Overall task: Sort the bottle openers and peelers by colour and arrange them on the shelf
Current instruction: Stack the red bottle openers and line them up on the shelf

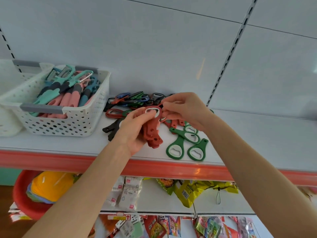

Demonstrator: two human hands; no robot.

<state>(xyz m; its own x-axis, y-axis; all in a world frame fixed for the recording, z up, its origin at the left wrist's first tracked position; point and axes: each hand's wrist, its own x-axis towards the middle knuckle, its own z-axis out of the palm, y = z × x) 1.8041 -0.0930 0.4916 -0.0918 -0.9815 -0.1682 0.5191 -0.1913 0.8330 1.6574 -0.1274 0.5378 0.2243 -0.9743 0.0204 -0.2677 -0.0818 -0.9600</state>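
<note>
1. Left hand (135, 129) is wrapped around a stack of red bottle openers (151, 134), held just over the shelf (257, 134) near its front edge. The fingers are curled round the stack and the handles point down toward the camera.
2. Right hand (181, 109) has its fingertips pinching the rim of the top red opener (153, 111), right at the head. My guess is it's squaring that one up on the stack.
3. Green openers (185, 143) lie together on the shelf just right of the stack, so that colour looks started. More of them are tucked under the right wrist, so I can't count them.
4. A few black openers (111, 127) sit just left of the left hand, partly hidden by it.
5. Not done yet: a mixed pile (135, 98) against the back wall, with blue, green, black and red all jumbled, plus a couple of loose red ones (113, 114) in front of it.
6. The peelers (68, 90) are all in the white basket (72, 124) on the left, with teal, pink and dark blue mixed together. They look untouched.
7. Overall I'd say it's early, maybe a third of the openers are grouped. The back pile and every peeler are left, and nothing looks arranged in neat rows yet.
</note>
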